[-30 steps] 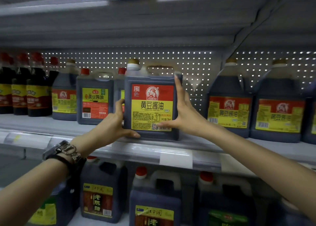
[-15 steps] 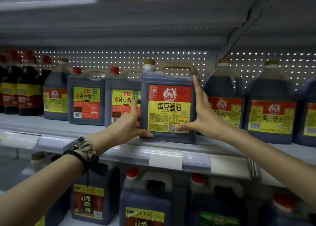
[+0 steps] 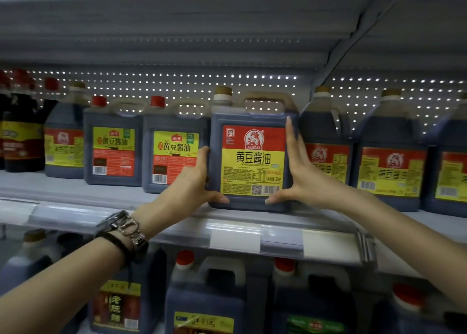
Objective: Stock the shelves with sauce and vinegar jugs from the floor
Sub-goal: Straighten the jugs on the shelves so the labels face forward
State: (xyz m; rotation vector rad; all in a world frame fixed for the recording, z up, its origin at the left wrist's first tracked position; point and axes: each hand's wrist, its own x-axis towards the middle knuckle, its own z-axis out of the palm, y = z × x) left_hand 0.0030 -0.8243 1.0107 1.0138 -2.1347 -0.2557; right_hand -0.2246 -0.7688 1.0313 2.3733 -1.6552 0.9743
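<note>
The soy sauce jug [image 3: 252, 161] stood upright at the front edge of the shelf [image 3: 75, 194]. The left hand [image 3: 194, 182] gripped its 9 o'clock side with curled fingers. The right hand [image 3: 300, 182] pressed straight fingers flat against its 3 o'clock side.

Backing, price rail and wristwear

A grey perforated back panel [image 3: 177, 80] showed rows of bright pinholes. Slim dark bottles [image 3: 22, 141] with red caps stood at the far left, blurred. A clear plastic price rail [image 3: 75, 216] ran across the view, carrying a blank white tag [image 3: 235, 240] with a second pale tag [image 3: 328, 245] near it. A chunky metal bracelet [image 3: 129, 228] circled one wrist, with a thin dark band [image 3: 118, 247] just beside it.
</note>
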